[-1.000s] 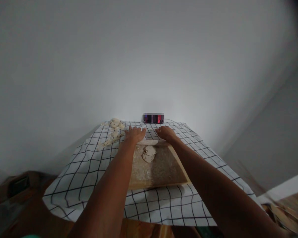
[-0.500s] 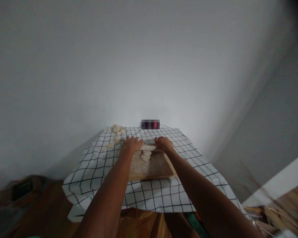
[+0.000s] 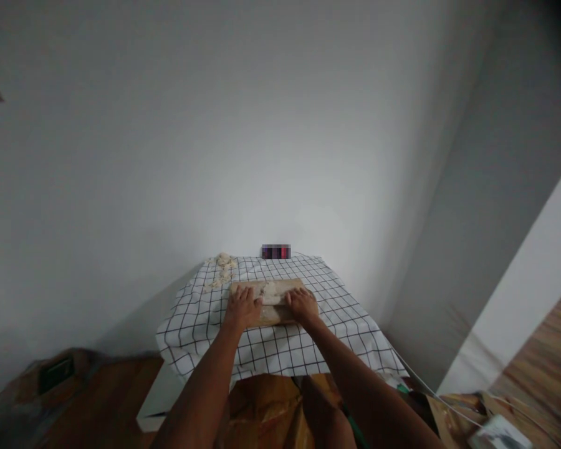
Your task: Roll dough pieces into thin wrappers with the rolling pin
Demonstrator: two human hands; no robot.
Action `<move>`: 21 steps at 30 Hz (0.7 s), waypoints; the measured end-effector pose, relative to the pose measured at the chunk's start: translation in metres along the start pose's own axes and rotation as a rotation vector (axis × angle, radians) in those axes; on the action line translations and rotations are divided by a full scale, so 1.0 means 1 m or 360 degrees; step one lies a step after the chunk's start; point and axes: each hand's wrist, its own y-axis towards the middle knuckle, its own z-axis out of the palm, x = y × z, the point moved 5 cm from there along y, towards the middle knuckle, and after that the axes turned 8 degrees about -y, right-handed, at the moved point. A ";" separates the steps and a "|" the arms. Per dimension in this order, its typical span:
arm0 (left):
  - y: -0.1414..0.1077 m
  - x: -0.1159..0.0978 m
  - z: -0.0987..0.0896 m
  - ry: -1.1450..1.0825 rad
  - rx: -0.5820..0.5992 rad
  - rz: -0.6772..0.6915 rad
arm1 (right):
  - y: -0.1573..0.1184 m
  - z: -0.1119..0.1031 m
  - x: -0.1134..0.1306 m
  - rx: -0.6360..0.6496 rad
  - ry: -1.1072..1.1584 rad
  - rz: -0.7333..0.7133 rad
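A pale rolling pin (image 3: 275, 300) lies crosswise over a wooden board (image 3: 267, 317). My left hand (image 3: 244, 304) is on the pin's left end, its fingers reaching forward over it. At the right end, my right hand (image 3: 302, 303) is curled over the pin. A flattened lump of dough (image 3: 270, 288) shows on the board, just beyond the pin, with part of it hidden. The board has a dusting that looks like flour.
Under the board is a white checked cloth (image 3: 201, 337) over the table. More dough (image 3: 224, 259) and crumbs lie at the back left. A blurred dark and red object (image 3: 276, 252) stands against the wall. A cardboard box (image 3: 58, 377) sits on the floor at left.
Both hands have drawn the rolling pin back toward me, from the board's far side across the dough to its nearer part. The camera view has shifted too.
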 end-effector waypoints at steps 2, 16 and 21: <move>-0.009 -0.001 -0.002 0.0023 0.0064 -0.0069 | -0.008 0.001 0.001 -0.0020 0.0011 -0.0010; 0.035 0.002 0.000 -0.0032 0.0112 -0.0101 | 0.031 0.008 -0.006 -0.0006 0.0057 -0.0034; 0.069 0.003 0.002 -0.0038 0.0083 -0.0071 | 0.062 0.011 -0.012 0.0068 0.0169 0.0097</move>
